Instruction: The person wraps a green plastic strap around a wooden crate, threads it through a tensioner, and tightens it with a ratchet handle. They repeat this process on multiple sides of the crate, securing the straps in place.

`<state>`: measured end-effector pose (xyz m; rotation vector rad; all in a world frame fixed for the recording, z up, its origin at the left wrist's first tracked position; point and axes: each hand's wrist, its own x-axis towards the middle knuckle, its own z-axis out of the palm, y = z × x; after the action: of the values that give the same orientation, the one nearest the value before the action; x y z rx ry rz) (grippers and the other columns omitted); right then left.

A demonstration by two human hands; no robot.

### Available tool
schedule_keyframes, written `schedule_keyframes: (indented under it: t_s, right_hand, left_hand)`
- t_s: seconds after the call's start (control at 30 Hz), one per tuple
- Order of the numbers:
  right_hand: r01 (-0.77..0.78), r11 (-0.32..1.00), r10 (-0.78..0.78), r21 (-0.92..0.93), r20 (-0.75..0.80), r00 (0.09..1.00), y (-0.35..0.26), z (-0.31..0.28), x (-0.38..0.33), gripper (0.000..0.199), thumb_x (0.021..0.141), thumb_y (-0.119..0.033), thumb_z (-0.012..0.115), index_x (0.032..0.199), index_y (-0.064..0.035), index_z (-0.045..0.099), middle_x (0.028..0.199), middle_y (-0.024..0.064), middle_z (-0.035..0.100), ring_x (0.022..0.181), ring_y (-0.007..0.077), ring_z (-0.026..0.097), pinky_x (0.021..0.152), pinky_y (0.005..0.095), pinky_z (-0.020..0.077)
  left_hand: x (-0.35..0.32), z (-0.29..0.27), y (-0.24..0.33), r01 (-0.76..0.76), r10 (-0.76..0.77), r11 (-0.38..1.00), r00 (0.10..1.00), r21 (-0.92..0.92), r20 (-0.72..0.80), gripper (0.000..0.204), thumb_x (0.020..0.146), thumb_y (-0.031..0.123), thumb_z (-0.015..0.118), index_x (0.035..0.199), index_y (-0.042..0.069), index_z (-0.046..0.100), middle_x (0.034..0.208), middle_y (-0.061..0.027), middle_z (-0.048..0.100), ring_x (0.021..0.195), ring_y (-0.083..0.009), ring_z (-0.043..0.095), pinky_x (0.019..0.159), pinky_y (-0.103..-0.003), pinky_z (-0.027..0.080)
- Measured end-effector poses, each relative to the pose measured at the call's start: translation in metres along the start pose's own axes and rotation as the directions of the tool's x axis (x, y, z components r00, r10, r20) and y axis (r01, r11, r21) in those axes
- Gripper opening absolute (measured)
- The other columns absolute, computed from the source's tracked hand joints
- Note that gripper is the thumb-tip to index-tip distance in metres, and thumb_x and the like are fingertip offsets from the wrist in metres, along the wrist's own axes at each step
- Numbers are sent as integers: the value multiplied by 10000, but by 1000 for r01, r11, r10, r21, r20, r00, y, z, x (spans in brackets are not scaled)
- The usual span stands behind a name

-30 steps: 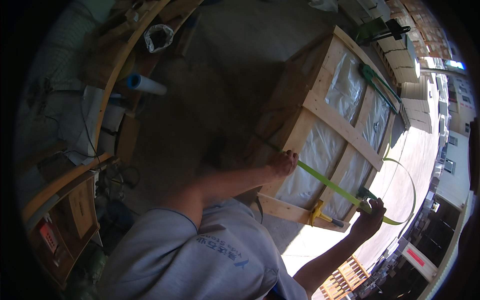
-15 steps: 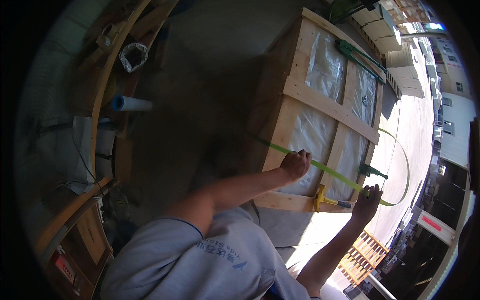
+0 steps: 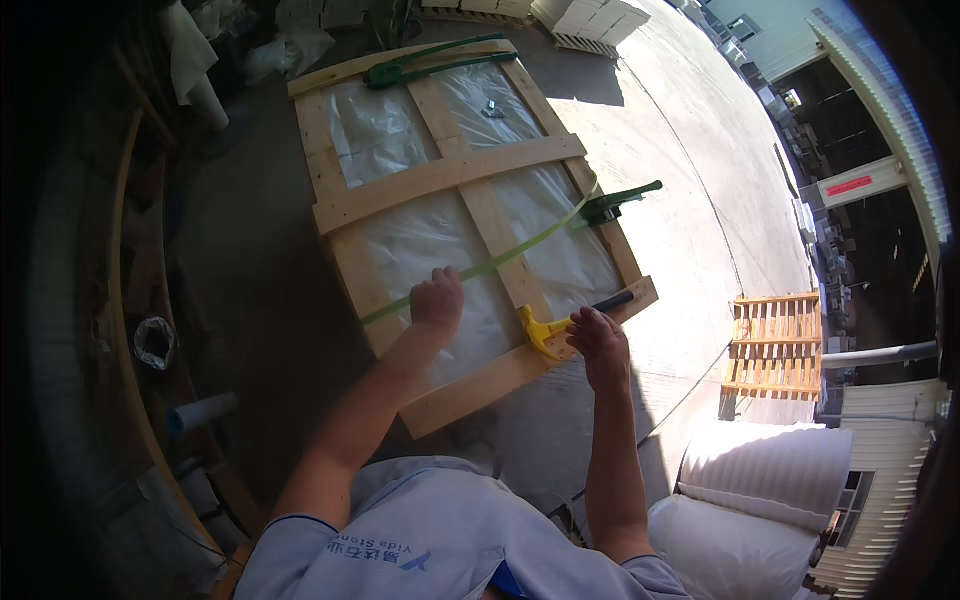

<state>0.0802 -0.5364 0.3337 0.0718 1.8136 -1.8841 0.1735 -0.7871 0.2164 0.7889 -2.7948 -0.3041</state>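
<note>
Left hand [image 3: 438,300] clenched on green strap [image 3: 520,247]; right hand [image 3: 602,345] loosely curled, empty, beside hammer [image 3: 541,328] at crate's [image 3: 470,391] near edge.

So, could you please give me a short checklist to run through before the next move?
1. Green strap lies across the crate: ok.
2. Left hand is at the strap: ok.
3. Strap is gripped firmly: cannot tell, the hand hides it.
4. Strap is threaded through the green tool by the crate's right edge: cannot tell.
5. Right hand is well away from the yellow hammer: not ok, it is right by the handle.
</note>
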Motion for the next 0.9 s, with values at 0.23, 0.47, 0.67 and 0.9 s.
schedule_keyframes:
  t_s: [0.23, 0.47, 0.67, 0.9]
  right_hand:
    - [-142, 986, 148, 86, -70, 986, 65, -175, -21, 277, 952, -222, 567, 1096, 7, 625, 937, 103, 688, 797, 184, 675, 721, 311, 562]
    - [-243, 950, 292, 195, -282, 914, 114, -347, -81, 239, 952, -198, 549, 1062, -8, 644, 919, 93, 687, 784, 185, 671, 728, 327, 559]
    - [-250, 925, 347, 286, -370, 862, 104, -417, -67, 240, 951, -211, 552, 1061, -18, 646, 910, 88, 689, 775, 180, 671, 713, 325, 558]
    - [-229, 933, 316, 279, -325, 891, 77, -469, 22, 244, 952, -215, 559, 1058, -14, 648, 915, 87, 691, 757, 168, 670, 690, 302, 553]
  left_hand:
    - [46, 19, 93, -16, 26, 967, 999, 254, -40, 82, 914, 163, 507, 901, 95, 552, 814, -86, 646, 691, -285, 699, 595, -407, 564]
    - [103, 36, 195, -27, 25, 959, 1000, 282, 11, 215, 917, 204, 463, 899, 64, 626, 848, -146, 694, 752, -349, 695, 658, -445, 566]
    - [154, 58, 247, -42, 46, 933, 999, 357, -2, 242, 898, 226, 475, 833, 72, 650, 823, -155, 692, 761, -363, 690, 686, -458, 560]
    - [230, 93, 310, -195, 277, 859, 954, 473, -111, 198, 878, 224, 538, 801, 82, 652, 851, -176, 688, 827, -377, 679, 724, -460, 547]
